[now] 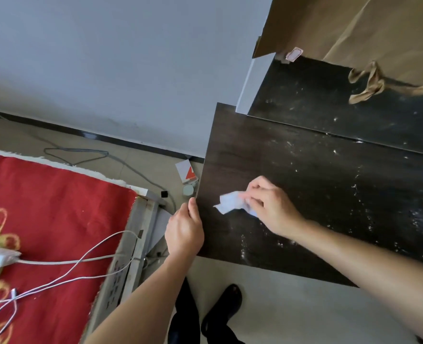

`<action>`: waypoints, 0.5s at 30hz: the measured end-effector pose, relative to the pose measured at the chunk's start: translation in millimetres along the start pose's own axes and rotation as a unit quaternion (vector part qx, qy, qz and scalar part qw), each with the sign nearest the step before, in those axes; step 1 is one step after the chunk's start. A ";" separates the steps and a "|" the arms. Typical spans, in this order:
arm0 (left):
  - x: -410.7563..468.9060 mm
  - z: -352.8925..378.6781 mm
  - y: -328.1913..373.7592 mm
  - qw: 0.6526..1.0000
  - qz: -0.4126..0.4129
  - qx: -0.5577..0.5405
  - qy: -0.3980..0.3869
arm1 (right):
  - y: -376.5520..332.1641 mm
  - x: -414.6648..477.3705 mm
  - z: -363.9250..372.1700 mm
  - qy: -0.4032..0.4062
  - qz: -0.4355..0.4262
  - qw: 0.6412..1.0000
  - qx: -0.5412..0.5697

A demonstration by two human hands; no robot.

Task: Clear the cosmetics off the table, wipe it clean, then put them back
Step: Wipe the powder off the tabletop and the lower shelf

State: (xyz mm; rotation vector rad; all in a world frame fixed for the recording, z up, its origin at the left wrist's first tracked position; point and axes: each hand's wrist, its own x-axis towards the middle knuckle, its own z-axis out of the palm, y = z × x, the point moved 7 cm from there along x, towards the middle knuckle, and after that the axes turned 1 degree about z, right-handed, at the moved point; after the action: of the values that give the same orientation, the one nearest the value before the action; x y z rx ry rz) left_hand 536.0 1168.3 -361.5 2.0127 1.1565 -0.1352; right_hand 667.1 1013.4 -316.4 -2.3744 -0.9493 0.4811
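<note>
Pale grey wall (101,58) fills the back of the shot, with a beige tile floor (140,165) below it and a dark wood-grain bench (317,194) taking up the right side. That bench top is bare but pretty grubby, with white specks and powdery smears scattered over its right half. No cosmetics sit on it; a small white box with a red triangle (187,172) and a little pale round jar (188,190) are down on the floor just beside the bench's left edge.

The person's right hand (270,204) is closed around a crumpled white tissue (232,205), pressing it flat against the bench near the left end. The left hand (184,229) is curled over the bench's left edge, thumb on top and fingers wrapped down the side, gripping it.

At the back of the bench stands a mirror (329,108) showing the speckled top again, and above that a brown cardboard panel (329,26) with a tan fabric strip (369,83) dangling in front. Off to the left is a bed with a red cover with gold pattern (44,207), white charging cables (81,264) trailing across it.
</note>
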 end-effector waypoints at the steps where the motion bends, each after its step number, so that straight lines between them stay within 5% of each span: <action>1: 0.4 0.8 -0.6 1.000 0.002 0.000 0.002 | 8.6 19.8 -10.2 0.044 0.011 0.999 -0.015; 6: 3.3 3.2 -6.5 1.000 0.014 -0.002 0.015 | 22.1 60.9 -12.7 0.161 0.049 0.983 -0.070; 12: -0.8 0.8 -4.5 1.000 0.004 -0.007 0.015 | -38.6 -60.0 36.9 0.016 -0.100 0.995 -0.021; 15: -1.0 0.6 -4.5 1.000 0.004 -0.005 0.014 | -36.5 -87.2 39.5 -0.047 -0.085 0.995 0.015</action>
State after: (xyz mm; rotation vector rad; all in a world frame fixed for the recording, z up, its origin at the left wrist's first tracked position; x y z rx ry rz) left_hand 532.0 1168.4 -364.0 2.0170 1.1637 -0.0972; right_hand 568.1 987.0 -315.1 -2.2370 -1.1675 0.5396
